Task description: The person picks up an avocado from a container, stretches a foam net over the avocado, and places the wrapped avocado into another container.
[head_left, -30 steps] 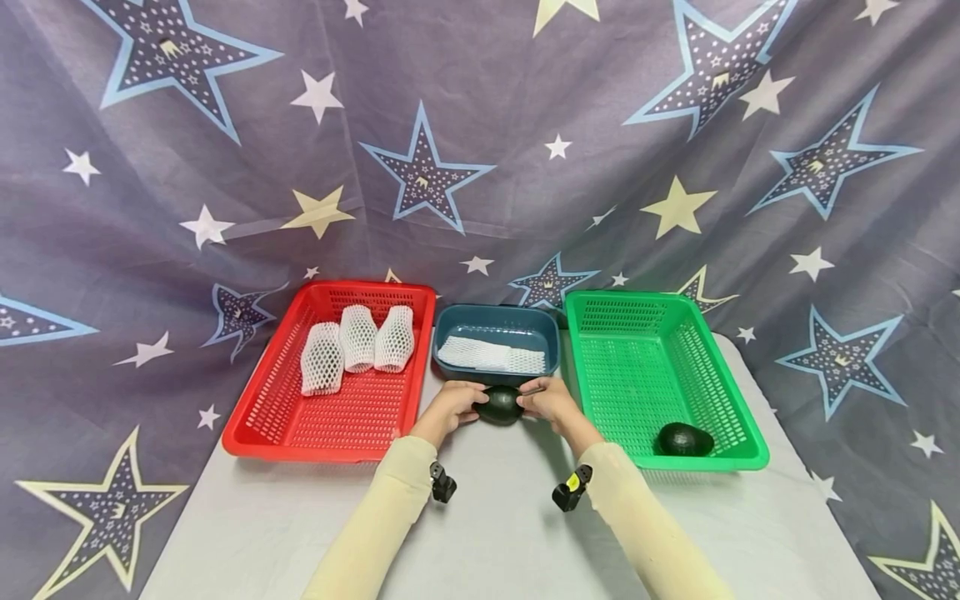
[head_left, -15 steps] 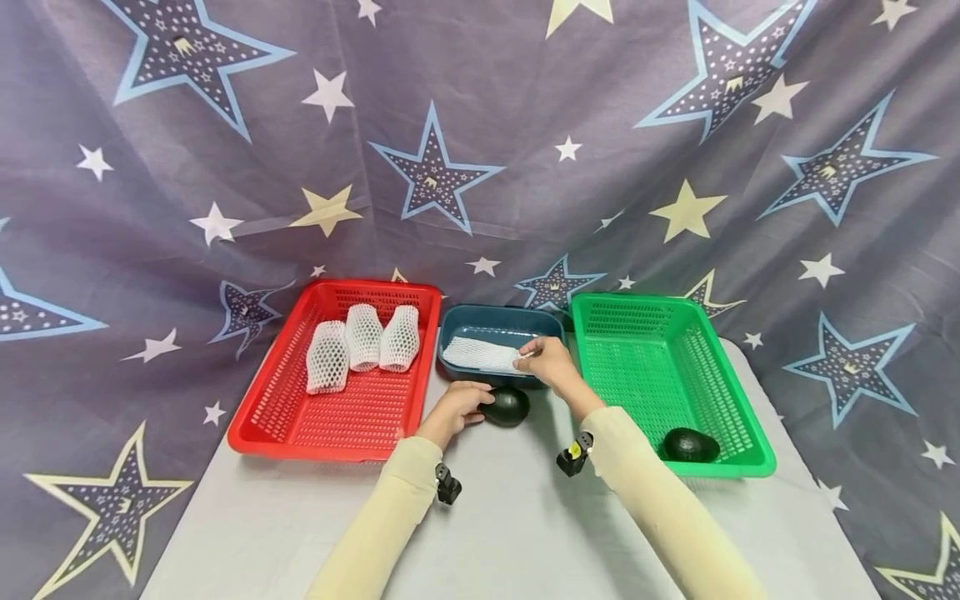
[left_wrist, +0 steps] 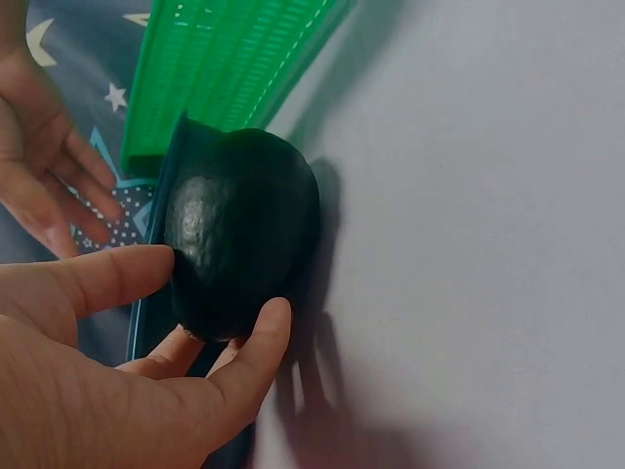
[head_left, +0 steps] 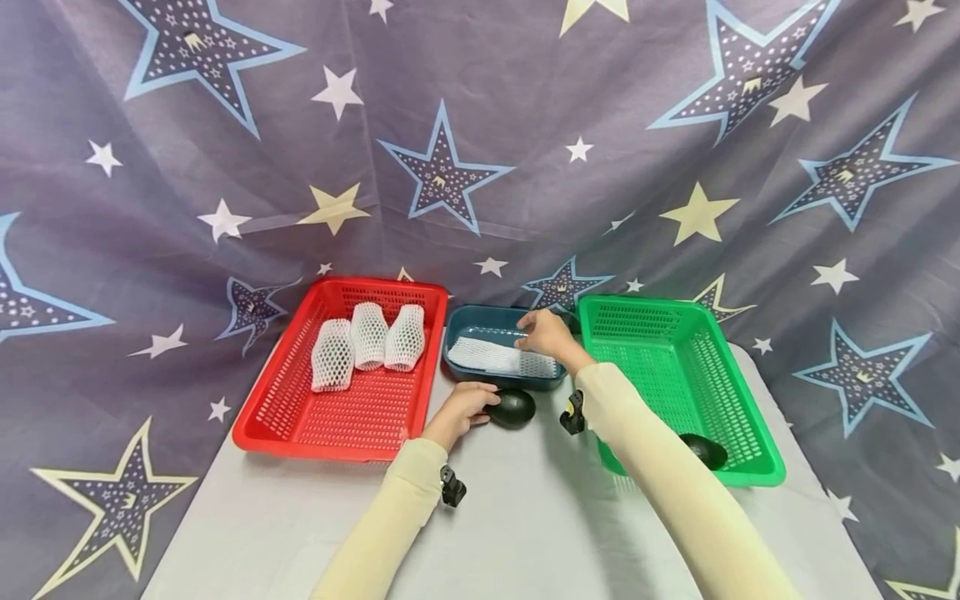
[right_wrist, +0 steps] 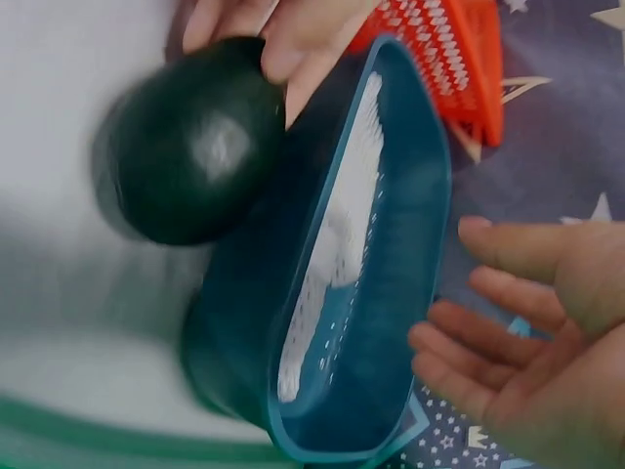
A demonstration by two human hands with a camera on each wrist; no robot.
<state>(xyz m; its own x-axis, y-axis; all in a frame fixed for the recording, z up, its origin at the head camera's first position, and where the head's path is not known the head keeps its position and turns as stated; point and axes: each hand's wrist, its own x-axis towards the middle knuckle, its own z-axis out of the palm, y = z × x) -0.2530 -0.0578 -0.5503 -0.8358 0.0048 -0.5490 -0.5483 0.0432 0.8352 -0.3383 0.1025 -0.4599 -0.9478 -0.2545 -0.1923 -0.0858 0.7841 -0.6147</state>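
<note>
My left hand pinches one end of a dark green avocado between thumb and fingertips, just in front of the blue tray. The left wrist view has the same avocado close up, smooth and egg-shaped. Over the tray, my right hand has nothing in its grasp. In the right wrist view the fingers of that hand are spread and loosely bent beside the tray's rim. White foam net sleeves lie flat in the tray, partly overlapping.
A red basket on the left contains several white net sleeves standing in bulging shapes. On the right is a green basket with another avocado, partly covered by my right sleeve. A star-patterned curtain hangs behind.
My right hand has left the avocado, reached into the tray and touched a net sleeve, then lifted off it empty. The left hand keeps its hold on the avocado. The view has shifted slightly.
</note>
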